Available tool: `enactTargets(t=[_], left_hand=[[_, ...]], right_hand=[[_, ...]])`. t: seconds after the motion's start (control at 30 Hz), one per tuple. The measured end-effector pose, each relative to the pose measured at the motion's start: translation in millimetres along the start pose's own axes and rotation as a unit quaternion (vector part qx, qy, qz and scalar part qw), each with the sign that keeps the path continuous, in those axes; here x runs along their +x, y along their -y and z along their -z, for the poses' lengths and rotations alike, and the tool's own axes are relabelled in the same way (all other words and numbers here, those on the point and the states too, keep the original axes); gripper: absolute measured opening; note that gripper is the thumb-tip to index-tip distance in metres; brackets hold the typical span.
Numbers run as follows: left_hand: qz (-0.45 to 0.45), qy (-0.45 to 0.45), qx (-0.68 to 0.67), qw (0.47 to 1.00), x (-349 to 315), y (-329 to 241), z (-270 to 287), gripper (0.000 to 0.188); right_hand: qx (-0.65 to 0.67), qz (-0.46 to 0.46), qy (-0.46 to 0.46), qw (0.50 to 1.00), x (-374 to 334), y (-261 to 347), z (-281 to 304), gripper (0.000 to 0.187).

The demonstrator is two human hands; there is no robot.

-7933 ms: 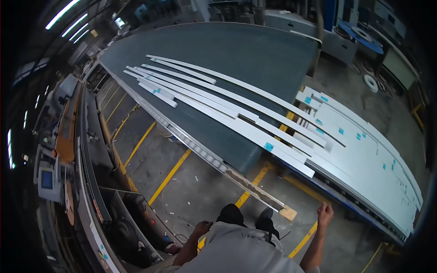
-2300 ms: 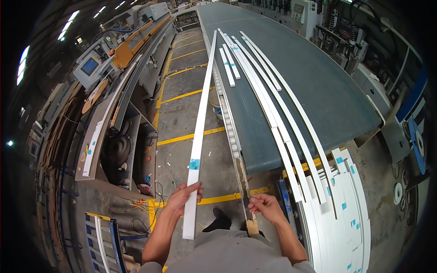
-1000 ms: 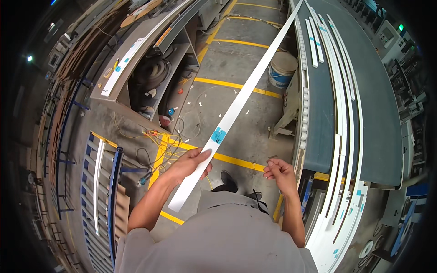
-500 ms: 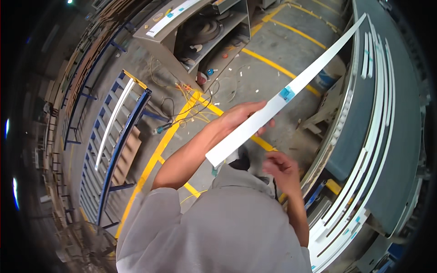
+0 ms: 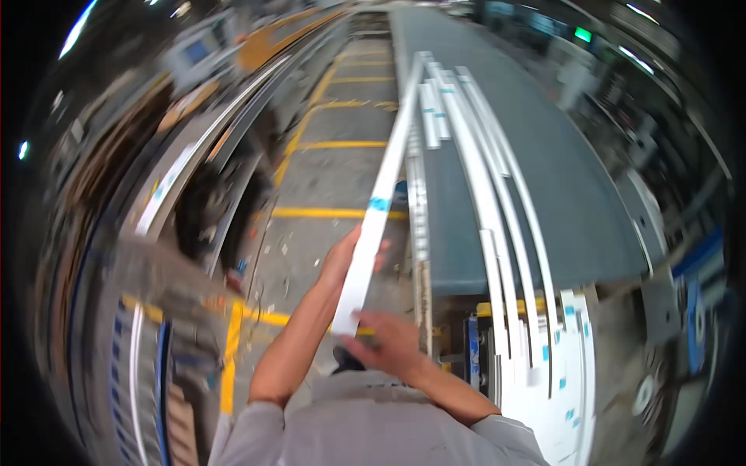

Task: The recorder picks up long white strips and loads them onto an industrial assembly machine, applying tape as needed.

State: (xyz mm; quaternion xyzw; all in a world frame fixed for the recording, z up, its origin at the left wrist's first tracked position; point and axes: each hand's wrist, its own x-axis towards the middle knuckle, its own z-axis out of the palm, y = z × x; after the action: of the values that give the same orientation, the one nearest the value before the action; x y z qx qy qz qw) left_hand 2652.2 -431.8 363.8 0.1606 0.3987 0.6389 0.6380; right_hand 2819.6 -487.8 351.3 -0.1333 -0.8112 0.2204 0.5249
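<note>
A long white strip [image 5: 370, 229] with a blue piece of tape [image 5: 379, 204] round it slants away from me, its far end over the conveyor's left edge. My left hand [image 5: 339, 255] is closed round it from below, nearer its close end; part of the fingers is hidden beneath. At the strip's near end is my right hand [image 5: 391, 342], somewhat blurred, with fingers stretched out and apart. Its fingertips overlap that end; whether they press on it I cannot tell. To the right, several similar white strips [image 5: 475, 167] lie lengthwise on the dark conveyor belt [image 5: 559, 202].
More white strips with blue tape [image 5: 575, 373] lie at the near right, past the belt's end. On the left stand a bench [image 5: 175, 167] bearing a white strip and a roller stand [image 5: 163, 365]. Yellow lines [image 5: 326, 145] cross the grey floor between bench and conveyor.
My view has turned right, toward the conveyor. The strip in my left hand now points more straight ahead. My right hand has moved from beside my body to the strip's near end.
</note>
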Motion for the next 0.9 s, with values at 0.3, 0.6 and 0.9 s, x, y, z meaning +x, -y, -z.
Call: enactTargets(t=[0.3, 0.6, 0.9], left_hand=[[0.081, 0.025, -0.018, 0.996, 18.3, 92.3, -63.6, 0.052], [0.1, -0.022, 0.064, 0.993, 16.1, 117.8, -66.0, 0.022], [0.1, -0.013, 0.175, 0.979, -38.4, 32.7, -23.9, 0.022]], right_hand=[[-0.013, -0.15, -0.113, 0.982, -79.8, -2.6, 81.7, 0.028], [0.26, -0.515, -0.206, 0.791, -127.3, -20.1, 97.2, 0.028], [0.279, -0.525, -0.177, 0.784, -114.5, -50.4, 79.5, 0.022]])
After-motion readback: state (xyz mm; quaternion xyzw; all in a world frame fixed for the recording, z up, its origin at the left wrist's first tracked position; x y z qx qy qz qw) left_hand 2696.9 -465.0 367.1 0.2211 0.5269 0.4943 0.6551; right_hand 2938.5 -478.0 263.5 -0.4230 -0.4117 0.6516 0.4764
